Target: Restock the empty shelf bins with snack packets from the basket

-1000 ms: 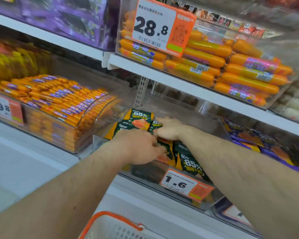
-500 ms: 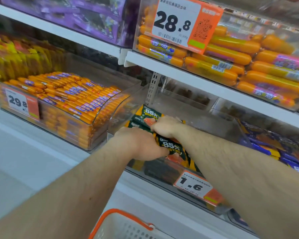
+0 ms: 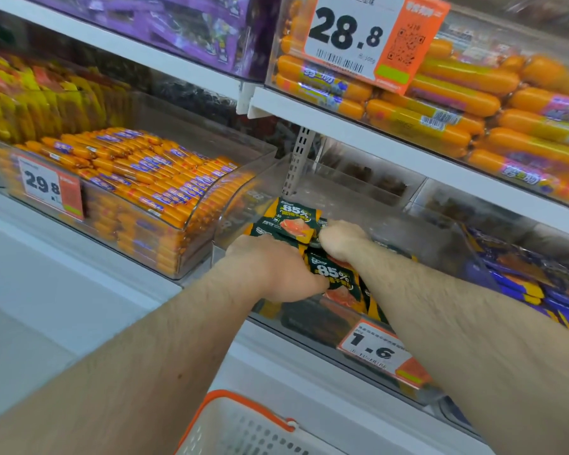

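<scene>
- Left hand curled over dark green snack packets inside clear bin; grip apparently steadies the stack for tidy facing.
- Right hand fisted among rear packets; contents of grasp cannot be told.
- Basket below, orange-rimmed; inside not visible.
- White shop shelving; sausage bin just left, price tag on front.

Both bare forearms reach forward, left hand and right hand close together, fingers curled downward.
</scene>
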Tool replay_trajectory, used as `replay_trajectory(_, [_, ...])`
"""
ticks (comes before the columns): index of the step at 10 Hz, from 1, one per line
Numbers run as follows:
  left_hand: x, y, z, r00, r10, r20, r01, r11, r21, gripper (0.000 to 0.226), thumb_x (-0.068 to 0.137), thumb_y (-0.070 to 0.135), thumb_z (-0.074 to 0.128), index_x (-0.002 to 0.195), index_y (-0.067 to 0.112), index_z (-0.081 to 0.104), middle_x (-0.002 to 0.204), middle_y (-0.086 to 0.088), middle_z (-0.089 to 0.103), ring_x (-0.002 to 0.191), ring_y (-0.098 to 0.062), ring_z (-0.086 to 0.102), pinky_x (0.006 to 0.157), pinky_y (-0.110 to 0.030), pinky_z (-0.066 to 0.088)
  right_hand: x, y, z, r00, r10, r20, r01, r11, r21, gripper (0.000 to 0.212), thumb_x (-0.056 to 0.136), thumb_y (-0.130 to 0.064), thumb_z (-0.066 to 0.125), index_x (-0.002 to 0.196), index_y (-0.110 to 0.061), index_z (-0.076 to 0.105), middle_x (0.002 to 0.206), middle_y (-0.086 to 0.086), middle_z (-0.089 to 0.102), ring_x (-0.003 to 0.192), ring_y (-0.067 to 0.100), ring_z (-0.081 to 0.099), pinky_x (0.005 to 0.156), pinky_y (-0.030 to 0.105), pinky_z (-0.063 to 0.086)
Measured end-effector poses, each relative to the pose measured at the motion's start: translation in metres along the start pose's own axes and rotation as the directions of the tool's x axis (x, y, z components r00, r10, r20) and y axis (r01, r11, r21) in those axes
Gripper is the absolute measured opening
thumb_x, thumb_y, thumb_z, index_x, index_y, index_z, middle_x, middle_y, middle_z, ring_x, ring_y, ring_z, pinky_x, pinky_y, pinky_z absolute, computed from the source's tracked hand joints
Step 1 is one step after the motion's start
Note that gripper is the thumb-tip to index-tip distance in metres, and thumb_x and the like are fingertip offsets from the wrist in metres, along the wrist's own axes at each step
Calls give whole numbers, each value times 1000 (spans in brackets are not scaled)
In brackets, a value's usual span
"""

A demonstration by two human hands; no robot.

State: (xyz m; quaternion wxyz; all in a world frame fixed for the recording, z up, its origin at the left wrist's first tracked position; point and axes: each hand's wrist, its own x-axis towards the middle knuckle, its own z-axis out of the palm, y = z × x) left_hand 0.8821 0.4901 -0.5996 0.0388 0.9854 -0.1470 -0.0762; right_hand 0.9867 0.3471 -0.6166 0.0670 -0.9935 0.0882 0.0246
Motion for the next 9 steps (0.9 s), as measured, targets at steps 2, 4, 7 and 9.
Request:
replay_trajectory(2, [7,-2,4,999,-14,30,15,1000,-11,76,73,82,20,104,28,63,126,0,58,120,-27,49,80,-42,36,-3,13,-4,1000,0,-2,1,997,81,46,87,-24,38,128,-12,54,132,14,56,115,33,56,91,35,49])
replay_trajectory(4, [2,-2,1,999,23,31,-23,1000,-11,70,80,77,24,121,33,62,134,1,53,131,-26,37,94,-50,39,-24,50,-17,990,123,74,-114,986,-120,41,104,-19,27,138,-6,46,144,19,44,124,32,49,91,30,40])
replay_trajectory(7, [-3,-4,3,983,61,-170,-75,994,-75,47,80,67,39,104,40,68,119,9,62,119,-22,47,93,-44,44,-33,61,-26,996,64,-69,-68,996,-62,48,98,-31,25,131,-12,54,140,16,51,122,34,52,102,41,45])
replay_trajectory(9, [-34,21,-11,909,120,-399,-189,972,-138,39,87,46,56,123,32,64,134,8,56,125,-18,48,99,-39,45,-107,59,-58,971,-145,-192,159,986,59,33,95,-39,42,84,-16,64,87,5,64,80,25,59,65,30,47])
